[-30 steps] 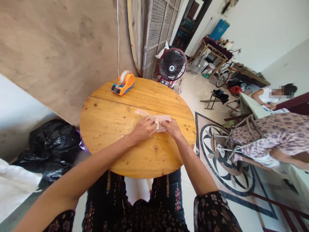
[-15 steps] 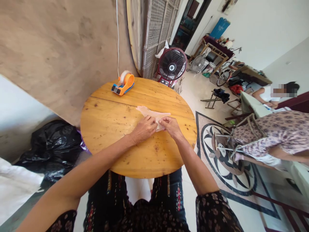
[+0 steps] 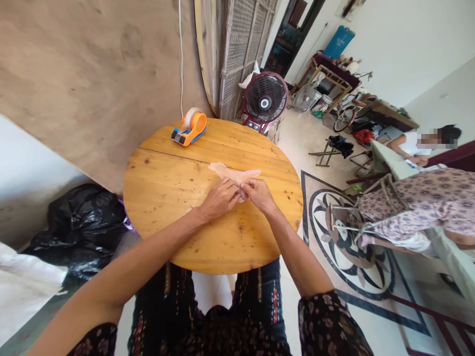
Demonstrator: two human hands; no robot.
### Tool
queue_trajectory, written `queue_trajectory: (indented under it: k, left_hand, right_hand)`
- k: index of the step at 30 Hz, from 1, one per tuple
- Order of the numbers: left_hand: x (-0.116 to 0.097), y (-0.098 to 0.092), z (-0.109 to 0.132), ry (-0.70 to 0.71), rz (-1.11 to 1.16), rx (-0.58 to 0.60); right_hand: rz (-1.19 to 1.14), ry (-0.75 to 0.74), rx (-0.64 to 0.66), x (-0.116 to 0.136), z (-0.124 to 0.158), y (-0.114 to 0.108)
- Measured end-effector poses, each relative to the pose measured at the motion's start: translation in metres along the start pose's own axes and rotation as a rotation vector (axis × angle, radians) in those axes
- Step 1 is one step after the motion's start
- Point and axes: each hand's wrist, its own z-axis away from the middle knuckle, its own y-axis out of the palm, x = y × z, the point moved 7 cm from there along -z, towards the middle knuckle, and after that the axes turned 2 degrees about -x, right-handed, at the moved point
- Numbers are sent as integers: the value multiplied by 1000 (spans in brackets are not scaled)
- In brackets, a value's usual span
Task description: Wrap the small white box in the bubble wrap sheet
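On the round wooden table (image 3: 208, 247) lies a thin, pale pink, see-through piece that looks like a plastic bag (image 3: 232, 173). Its far edge spreads toward the back of the table in two corners, while the near part is gathered under my fingers. My left hand (image 3: 221, 198) is closed, pinching the gathered part from the left. From the right, my right hand (image 3: 259, 193) pinches the same part between thumb and forefinger. The fingertips of both hands nearly meet, and they hide the bunched middle.
An orange and blue tape dispenser (image 3: 190, 129) stands at the table's back left. Behind the table is a dark red fan (image 3: 265, 99). Black bags (image 3: 85, 222) lie on the left. Two people sit on the right, one in a patterned garment (image 3: 426, 202).
My hands have come closer together, the right one shifting slightly left. The pink piece is more bunched between them, and its far right corner has moved a little left.
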Motion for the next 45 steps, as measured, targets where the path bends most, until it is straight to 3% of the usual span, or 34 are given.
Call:
queue_trajectory:
  k: [9,15,19,27,34,39,45]
  left_hand:
    - [3,-10,3,8,124,-46]
    - [5,-10,6,-17,35,-78]
    - [4,-10,5,-48,61,-52]
    - [9,-10,3,-261,123,-121]
    - [0,-6,0,-141,25,-73]
    - [3,-9,1,-136,-11,-80]
    - [4,-9,1,-116,0,-79]
  right_hand:
    - [-114,11,212,7,9,1]
    - [-80,23,185,5,8,1]
    - [11,-33,225,6,10,4]
    - [311,-156,286,21,11,5]
    - [331,-156,335,23,7,7]
    - [366,-209,342,28,5,7]
    - [409,-235,252,23,7,4]
